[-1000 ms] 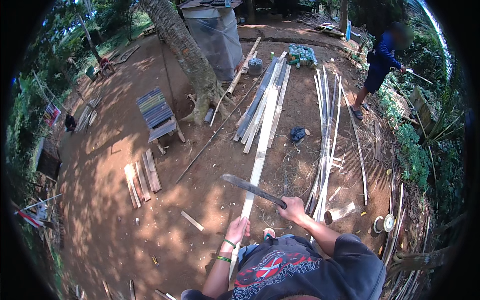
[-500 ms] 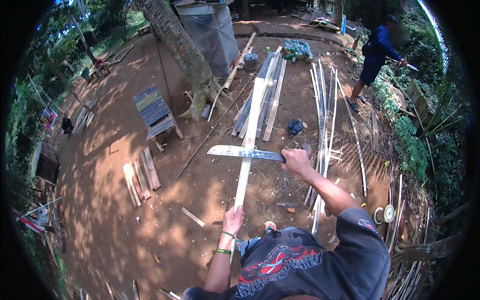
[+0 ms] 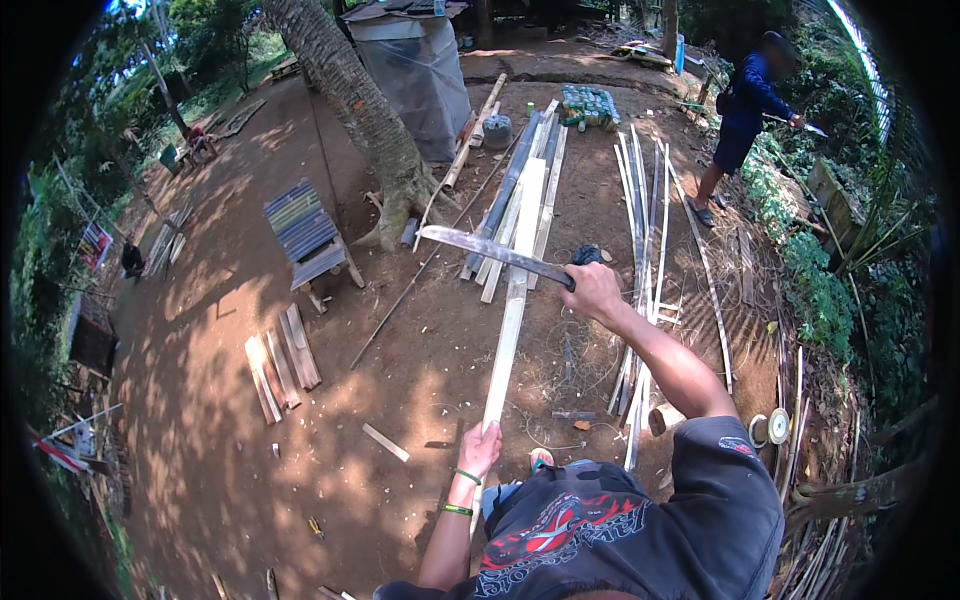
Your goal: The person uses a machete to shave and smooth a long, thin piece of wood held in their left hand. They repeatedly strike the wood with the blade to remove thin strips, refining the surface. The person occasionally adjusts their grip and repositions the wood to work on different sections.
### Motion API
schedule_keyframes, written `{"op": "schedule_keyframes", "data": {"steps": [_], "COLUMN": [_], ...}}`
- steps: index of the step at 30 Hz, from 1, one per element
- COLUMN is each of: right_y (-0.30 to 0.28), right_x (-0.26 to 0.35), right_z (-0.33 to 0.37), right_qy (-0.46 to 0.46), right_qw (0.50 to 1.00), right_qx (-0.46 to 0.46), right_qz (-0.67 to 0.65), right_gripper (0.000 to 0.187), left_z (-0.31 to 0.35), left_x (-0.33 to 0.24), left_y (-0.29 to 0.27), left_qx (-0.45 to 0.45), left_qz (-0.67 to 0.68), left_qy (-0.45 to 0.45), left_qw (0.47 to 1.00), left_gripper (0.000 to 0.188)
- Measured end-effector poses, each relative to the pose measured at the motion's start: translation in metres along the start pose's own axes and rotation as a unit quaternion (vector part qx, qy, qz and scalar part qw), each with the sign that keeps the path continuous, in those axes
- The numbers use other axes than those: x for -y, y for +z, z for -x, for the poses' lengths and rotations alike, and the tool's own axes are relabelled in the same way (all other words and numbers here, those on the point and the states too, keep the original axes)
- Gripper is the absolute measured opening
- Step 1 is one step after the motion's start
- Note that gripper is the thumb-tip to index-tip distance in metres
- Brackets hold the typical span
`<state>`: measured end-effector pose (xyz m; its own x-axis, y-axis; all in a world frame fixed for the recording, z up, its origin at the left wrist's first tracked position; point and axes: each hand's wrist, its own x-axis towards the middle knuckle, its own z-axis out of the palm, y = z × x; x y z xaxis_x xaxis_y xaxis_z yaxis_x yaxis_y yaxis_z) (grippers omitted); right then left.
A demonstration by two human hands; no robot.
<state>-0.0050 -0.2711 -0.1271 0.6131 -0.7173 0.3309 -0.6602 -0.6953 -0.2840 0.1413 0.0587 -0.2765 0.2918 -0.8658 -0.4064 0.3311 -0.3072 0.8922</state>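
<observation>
My left hand (image 3: 480, 450), with green bands at the wrist, is closed round the near part of a long, pale bamboo slat (image 3: 505, 355). The slat slopes away from me, slightly to the right. My right hand (image 3: 597, 291) grips the handle end of a machete (image 3: 480, 246), its long blade pointing left across the slat around its middle. From this angle I cannot tell whether the blade touches the slat. Fingers of both hands are wrapped tight.
Beyond the slat lie stacked strips (image 3: 545, 225) and thinner strips (image 3: 640, 220) to the right. A corrugated-topped low bench (image 3: 300, 225), short boards (image 3: 300, 340) and a tree trunk (image 3: 350, 100) stand or lie left. Another person (image 3: 745, 110) holds a blade at the far right.
My right hand has raised the machete farther from me along the slat, and its blade now slants up to the left. The slat and my left hand have shifted slightly right.
</observation>
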Motion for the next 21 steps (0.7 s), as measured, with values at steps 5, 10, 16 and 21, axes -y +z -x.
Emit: {"op": "schedule_keyframes", "data": {"steps": [5,10,16,21], "right_y": [-0.003,-0.053,-0.048,-0.070], "right_x": [-0.026,-0.071,-0.037,-0.129], "right_z": [-0.016,-0.075,-0.041,-0.090], "right_qy": [-0.135,0.076,-0.109,0.065], "right_qw": [0.986,0.996,0.982,0.985], "right_qx": [0.073,-0.047,0.121,0.029], "right_qz": [0.072,0.016,0.097,0.158], "right_gripper": [0.018,0.020,0.019,0.021], "left_z": [0.006,0.009,0.008,-0.001], "left_x": [-0.008,-0.010,-0.004,0.000], "left_y": [0.004,0.020,0.005,0.020], "left_qx": [0.006,0.017,0.024,0.020], "left_qz": [-0.003,0.004,0.018,-0.005], "left_qy": [0.007,-0.010,-0.008,-0.027], "left_qw": [1.000,1.000,1.000,0.999], "left_gripper": [0.031,0.031,0.032,0.032]}}
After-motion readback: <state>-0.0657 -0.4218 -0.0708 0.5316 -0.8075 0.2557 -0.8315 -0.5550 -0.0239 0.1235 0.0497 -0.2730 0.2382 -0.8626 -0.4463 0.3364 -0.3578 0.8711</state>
